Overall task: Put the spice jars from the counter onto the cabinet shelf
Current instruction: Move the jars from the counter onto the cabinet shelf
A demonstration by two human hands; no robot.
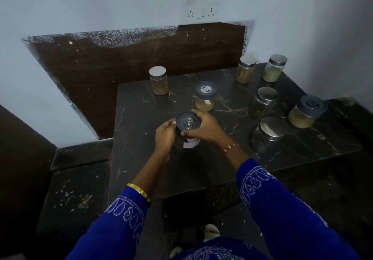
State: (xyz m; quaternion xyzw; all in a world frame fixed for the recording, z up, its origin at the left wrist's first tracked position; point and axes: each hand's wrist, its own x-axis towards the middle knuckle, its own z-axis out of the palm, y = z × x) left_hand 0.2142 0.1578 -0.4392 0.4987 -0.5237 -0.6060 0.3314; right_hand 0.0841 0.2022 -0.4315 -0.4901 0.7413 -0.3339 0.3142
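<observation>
The dark marble counter (141, 168) carries every jar; no cabinet shelf is in view, so the carry route cannot be judged. At centre, both hands hold a dark-lidded jar (186, 130): the left hand (165, 136) wraps its side at nine o'clock, and the right hand (203, 127) curls its fingers over the lid rim at three o'clock. A grip by the lid is the main risk; if the lid is loose, the glass body could drop as it lifts. Just beyond at twelve o'clock stands a grey-lidded jar (204, 98), close enough to be knocked by the right hand's knuckles. Two steel-lidded jars (267, 118) at three o'clock look nearly empty and would tip easily under a passing sleeve.
</observation>
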